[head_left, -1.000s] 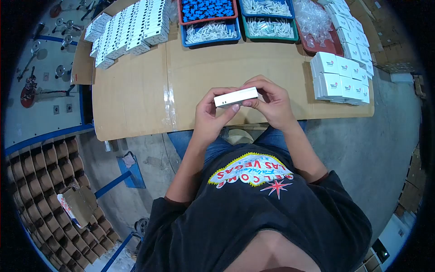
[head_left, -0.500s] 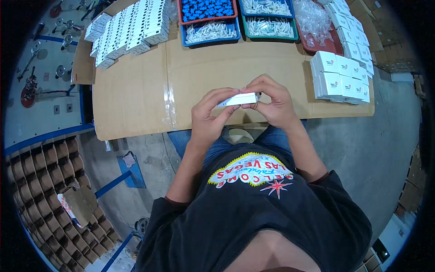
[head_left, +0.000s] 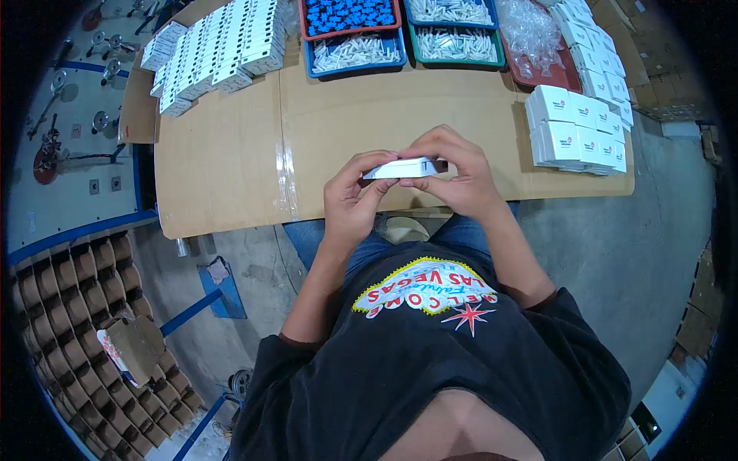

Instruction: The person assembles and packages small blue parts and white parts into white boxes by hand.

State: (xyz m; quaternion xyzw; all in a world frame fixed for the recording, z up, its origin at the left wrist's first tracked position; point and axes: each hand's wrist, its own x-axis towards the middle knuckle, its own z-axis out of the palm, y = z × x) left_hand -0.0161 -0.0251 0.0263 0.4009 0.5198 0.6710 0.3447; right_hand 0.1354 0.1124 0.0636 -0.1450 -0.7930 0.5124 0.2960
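Both hands hold one small white box [head_left: 405,168] above the near edge of the cardboard-covered table. My left hand [head_left: 354,184] pinches its left end between thumb and fingers. At the other end, my right hand [head_left: 461,173] grips it with the thumb below and the fingers curled over the top. A thin dark part shows at the right end of the box, partly covered by my fingers. The fingertips of the two hands almost meet along the box.
Stacked white boxes with dark openings [head_left: 223,50] stand at the back left. Along the back sit a red tray of blue pieces [head_left: 350,17], blue [head_left: 355,54] and green [head_left: 460,48] trays of white pieces, and a red tray with clear plastic [head_left: 534,38]. White printed boxes [head_left: 576,131] stand at the right.
The box has shifted slightly left and turned a little in my hands, and my right fingers have slid left over its top. The grip of both hands stays on it.
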